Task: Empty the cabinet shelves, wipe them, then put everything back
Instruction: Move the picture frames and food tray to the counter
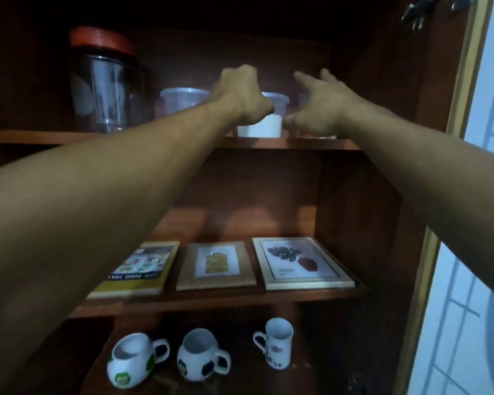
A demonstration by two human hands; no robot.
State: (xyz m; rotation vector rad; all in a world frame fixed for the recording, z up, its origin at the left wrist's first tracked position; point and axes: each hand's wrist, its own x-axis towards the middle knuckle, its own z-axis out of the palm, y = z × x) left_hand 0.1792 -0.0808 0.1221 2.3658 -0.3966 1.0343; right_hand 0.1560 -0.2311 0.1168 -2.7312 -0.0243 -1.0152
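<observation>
Head view: three shelves of the cabinet [382, 195] are seen, with both arms stretched up to the top one.
Landmark: the white tub [264, 125], stood at the front edge of the top shelf [183, 139].
Left hand [241, 94]: laid on top of the white tub, fingers curled down over its lid; this is judged a grip, though the fingertips are hidden.
Right hand [320, 109]: held just right of the white tub, fingers spread and loose; nothing is held.
Beside the tub: a clear tub [180, 104] is set just to its left and a red-lidded jar [106, 81] further left; a clear container [303, 101] to its right is mostly hidden.
Below the tub: a book [143, 269] and two picture frames [216, 265] are laid flat one shelf down; three mugs [201, 354] are stood two shelves down.
Progress: every shelf is stocked and no cloth is seen. Emptying is judged barely begun, with the white tub first out; wiping and restocking are left. A finished restock cannot be ruled out.
</observation>
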